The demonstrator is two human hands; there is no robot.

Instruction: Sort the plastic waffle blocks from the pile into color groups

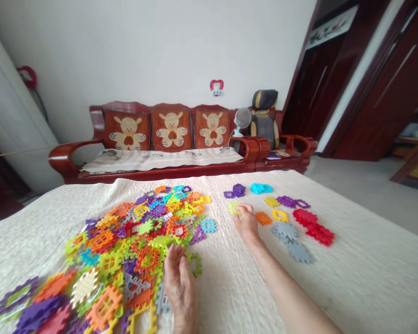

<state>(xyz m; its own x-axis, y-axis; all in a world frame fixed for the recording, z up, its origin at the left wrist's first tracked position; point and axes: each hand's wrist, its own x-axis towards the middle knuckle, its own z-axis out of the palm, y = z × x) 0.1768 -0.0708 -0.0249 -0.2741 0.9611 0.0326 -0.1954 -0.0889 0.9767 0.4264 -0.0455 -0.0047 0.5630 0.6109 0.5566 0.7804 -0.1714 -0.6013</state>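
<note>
My right hand [247, 224] pinches a lime green interlocking block [233, 207] by its edge, at the tablecloth to the right of the pile. My left hand [181, 283] rests at the right side of a large pile of mixed plastic blocks [106, 240], its fingers loosely extended and slightly curled. By its fingertips lies a flat lime green block [160, 241]; whether they touch it is hard to see. Around my right hand are an orange block [264, 218], yellow blocks [280, 215] and a purple stack [238, 190].
Farther right lie grey blocks [299, 252], red blocks [319, 233], purple blocks [287, 201] and light blue blocks [261, 188], grouped by colour. A cream quilted cloth [226, 278] covers the table. Behind stand a wooden sofa [69, 160] with bear cushions and a small fan [243, 118].
</note>
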